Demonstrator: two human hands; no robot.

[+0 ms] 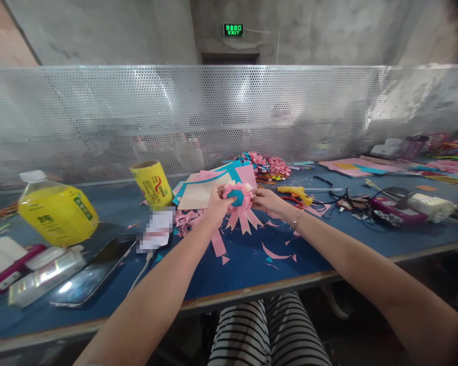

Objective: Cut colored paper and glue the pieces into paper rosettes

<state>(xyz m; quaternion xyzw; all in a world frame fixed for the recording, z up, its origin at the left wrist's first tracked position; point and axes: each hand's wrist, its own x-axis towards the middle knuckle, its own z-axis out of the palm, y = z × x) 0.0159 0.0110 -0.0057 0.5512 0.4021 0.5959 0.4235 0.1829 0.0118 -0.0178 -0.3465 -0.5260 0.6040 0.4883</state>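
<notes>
Both my hands hold a pink paper rosette with a blue centre and pink ribbon tails, just above the blue table. My left hand grips its left side, fingers curled round it. My right hand pinches its right edge. Pink paper scraps lie on the table under and around the rosette.
Pink and blue paper sheets lie behind my hands, with finished paper flowers beyond. A yellow glue gun is at right, by cables and a power strip. At left: a yellow cup, a yellow bottle, a phone. A perforated metal screen backs the table.
</notes>
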